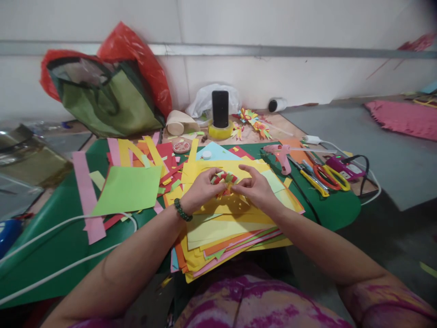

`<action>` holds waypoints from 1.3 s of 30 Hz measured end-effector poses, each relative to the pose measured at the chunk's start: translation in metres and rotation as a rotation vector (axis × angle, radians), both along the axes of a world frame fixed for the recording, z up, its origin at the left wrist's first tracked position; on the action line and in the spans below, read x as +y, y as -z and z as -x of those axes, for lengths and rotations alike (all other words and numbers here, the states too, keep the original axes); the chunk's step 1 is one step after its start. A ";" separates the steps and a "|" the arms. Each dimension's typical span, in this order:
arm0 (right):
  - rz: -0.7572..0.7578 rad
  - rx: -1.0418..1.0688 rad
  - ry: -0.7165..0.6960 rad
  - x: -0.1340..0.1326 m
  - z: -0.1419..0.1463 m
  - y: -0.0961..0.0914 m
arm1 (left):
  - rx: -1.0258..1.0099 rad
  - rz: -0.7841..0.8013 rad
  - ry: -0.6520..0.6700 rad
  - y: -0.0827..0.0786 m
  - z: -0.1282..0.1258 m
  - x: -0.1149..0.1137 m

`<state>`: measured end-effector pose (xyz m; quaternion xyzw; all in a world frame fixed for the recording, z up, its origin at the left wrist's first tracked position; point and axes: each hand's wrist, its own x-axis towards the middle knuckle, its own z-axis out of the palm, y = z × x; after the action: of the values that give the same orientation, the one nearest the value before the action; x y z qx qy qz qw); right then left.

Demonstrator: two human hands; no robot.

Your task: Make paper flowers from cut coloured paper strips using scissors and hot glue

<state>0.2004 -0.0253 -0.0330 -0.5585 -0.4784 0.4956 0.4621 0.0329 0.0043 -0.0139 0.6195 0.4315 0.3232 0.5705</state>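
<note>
A small paper flower [224, 176] with red, green, yellow and white petals is held over the paper stack. My left hand [204, 189] has its thumb and fingers closed round the flower's left side. At its lower right edge, my right hand [256, 186] pinches with the thumb and a bent finger, the index finger raised above. Part of the flower is hidden behind the fingers. Underneath lies a thick stack of coloured paper [208, 234], yellow and cream on top. A dark green bead bracelet [182, 210] circles my left wrist.
Left lie a green sheet [129, 189], paper strips and a white cable [68, 222]. Right are a pink glue gun [280, 156], scissors [326, 175], a cutter knife [312, 181] and a purple power adapter [344, 167]. Behind, a phone [220, 109] stands on a tape roll [220, 131] near finished paper flowers [251, 117].
</note>
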 end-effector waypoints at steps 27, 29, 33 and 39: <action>0.012 -0.022 -0.022 -0.004 0.000 -0.002 | -0.015 0.055 0.030 -0.006 0.000 -0.001; 0.003 -0.023 -0.022 -0.003 0.000 -0.001 | -0.014 0.041 0.053 -0.006 0.001 0.000; -0.006 -0.014 -0.023 -0.003 0.000 0.000 | -0.008 0.020 0.071 -0.006 0.003 0.000; 0.007 -0.011 -0.024 -0.004 0.001 -0.003 | 0.008 0.044 0.068 -0.008 0.004 0.000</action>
<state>0.1998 -0.0294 -0.0303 -0.5572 -0.4858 0.4997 0.4516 0.0294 0.0048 -0.0060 0.6225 0.4193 0.2916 0.5930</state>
